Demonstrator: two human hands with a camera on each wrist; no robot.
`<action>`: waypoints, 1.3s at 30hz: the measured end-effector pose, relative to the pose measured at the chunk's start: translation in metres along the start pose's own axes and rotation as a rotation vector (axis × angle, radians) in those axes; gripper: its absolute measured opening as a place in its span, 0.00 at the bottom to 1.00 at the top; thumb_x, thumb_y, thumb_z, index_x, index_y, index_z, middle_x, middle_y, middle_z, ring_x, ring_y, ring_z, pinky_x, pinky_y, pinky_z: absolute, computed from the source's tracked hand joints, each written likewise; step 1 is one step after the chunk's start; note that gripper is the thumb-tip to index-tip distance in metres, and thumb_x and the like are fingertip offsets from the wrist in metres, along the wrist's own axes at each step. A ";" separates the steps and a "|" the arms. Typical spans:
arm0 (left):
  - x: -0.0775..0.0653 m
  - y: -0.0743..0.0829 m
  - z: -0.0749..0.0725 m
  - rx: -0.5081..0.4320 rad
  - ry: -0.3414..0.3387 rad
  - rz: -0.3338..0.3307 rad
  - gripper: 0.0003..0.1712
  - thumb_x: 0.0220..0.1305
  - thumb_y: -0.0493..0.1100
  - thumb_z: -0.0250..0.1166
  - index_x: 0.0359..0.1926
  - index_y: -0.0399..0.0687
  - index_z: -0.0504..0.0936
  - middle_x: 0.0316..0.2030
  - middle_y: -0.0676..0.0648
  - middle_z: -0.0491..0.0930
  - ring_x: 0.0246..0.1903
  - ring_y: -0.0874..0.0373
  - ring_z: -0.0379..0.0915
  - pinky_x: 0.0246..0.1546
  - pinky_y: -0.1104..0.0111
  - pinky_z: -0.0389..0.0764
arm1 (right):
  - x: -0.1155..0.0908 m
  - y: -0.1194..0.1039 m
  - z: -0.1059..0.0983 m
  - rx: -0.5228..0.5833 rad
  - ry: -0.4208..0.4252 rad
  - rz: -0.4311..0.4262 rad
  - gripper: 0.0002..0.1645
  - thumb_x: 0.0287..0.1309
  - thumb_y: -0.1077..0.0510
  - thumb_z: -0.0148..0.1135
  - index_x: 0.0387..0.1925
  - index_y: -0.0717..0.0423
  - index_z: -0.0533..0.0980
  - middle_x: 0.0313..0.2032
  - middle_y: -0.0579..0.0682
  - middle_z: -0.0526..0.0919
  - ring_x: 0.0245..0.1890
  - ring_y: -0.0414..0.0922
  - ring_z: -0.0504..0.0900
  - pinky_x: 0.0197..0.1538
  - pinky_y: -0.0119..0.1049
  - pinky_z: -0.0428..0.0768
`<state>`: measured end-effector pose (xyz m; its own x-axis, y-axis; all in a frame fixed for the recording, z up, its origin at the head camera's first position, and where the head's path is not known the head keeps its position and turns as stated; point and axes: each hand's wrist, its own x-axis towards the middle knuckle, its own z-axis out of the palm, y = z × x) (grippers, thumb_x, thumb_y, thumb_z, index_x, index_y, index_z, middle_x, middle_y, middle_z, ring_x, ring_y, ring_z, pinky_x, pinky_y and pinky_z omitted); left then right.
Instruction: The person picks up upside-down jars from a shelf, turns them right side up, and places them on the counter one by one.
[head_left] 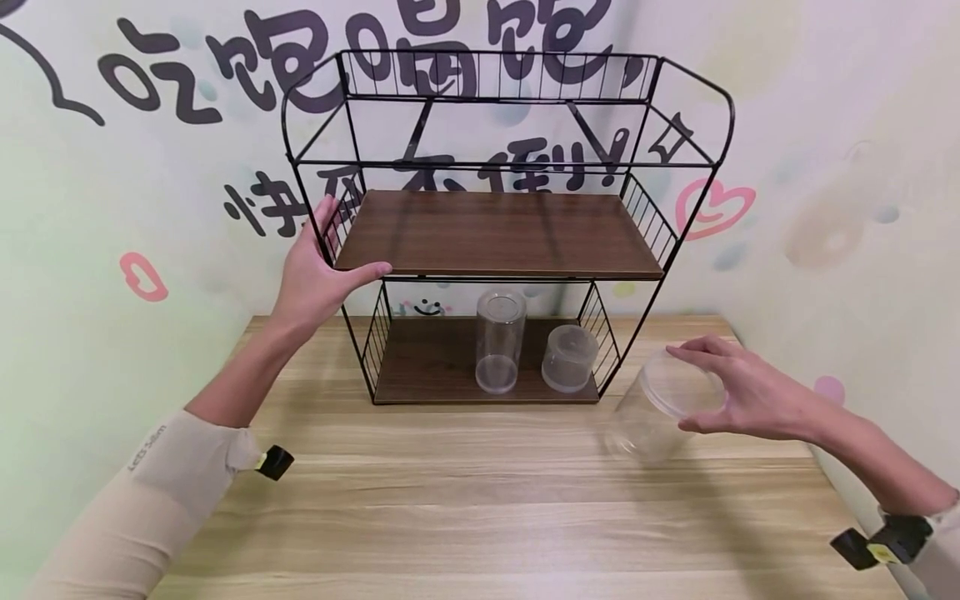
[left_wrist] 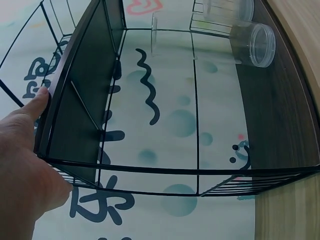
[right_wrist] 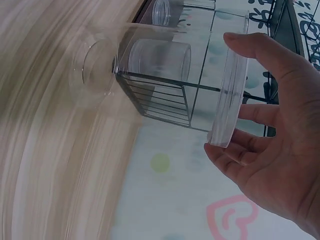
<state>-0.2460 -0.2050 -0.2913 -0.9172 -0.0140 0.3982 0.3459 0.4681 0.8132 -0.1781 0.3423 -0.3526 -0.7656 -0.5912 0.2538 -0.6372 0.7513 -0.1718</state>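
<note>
My right hand (head_left: 731, 392) grips a clear lidded jar (head_left: 641, 421) by its lid (right_wrist: 230, 100), thumb on one side and fingers on the other. The jar is tilted, to the right of the black wire rack (head_left: 480, 277); whether its base touches the table cannot be told. My left hand (head_left: 315, 271) holds the rack's left side at the upper brown board (head_left: 495, 233), its thumb lying at the board's front edge. On the lower board (head_left: 427, 358) stand a tall clear jar (head_left: 500, 342) and, right of it, a short clear jar (head_left: 570, 360).
The rack stands at the back of a light wooden table (head_left: 480, 492), close to a wall (head_left: 810, 125) with painted lettering. Its open top tier has thin rails and two crossbars. Side walls rise left and right of the table.
</note>
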 end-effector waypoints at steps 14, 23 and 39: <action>0.003 0.001 -0.006 0.052 -0.034 -0.049 0.66 0.54 0.51 0.85 0.85 0.55 0.53 0.82 0.45 0.56 0.80 0.54 0.53 0.81 0.61 0.60 | -0.004 0.006 0.011 0.000 -0.067 0.021 0.59 0.35 0.42 0.90 0.66 0.67 0.77 0.59 0.61 0.80 0.56 0.61 0.82 0.53 0.62 0.84; 0.005 0.000 -0.004 0.051 -0.035 -0.033 0.66 0.55 0.50 0.84 0.85 0.50 0.53 0.81 0.44 0.59 0.79 0.52 0.56 0.80 0.60 0.61 | -0.007 0.006 0.020 -0.014 -0.010 -0.013 0.57 0.32 0.44 0.91 0.64 0.66 0.79 0.56 0.60 0.83 0.55 0.59 0.84 0.50 0.57 0.84; 0.004 -0.002 -0.003 0.023 -0.046 -0.008 0.65 0.56 0.48 0.84 0.85 0.50 0.52 0.82 0.45 0.58 0.80 0.54 0.55 0.81 0.63 0.61 | 0.007 -0.027 0.003 -0.037 0.063 -0.034 0.59 0.35 0.40 0.91 0.68 0.61 0.77 0.61 0.59 0.82 0.59 0.59 0.83 0.55 0.58 0.83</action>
<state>-0.2500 -0.2086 -0.2895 -0.9282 0.0230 0.3714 0.3346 0.4880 0.8061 -0.1661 0.3171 -0.3486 -0.7355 -0.5982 0.3181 -0.6583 0.7421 -0.1267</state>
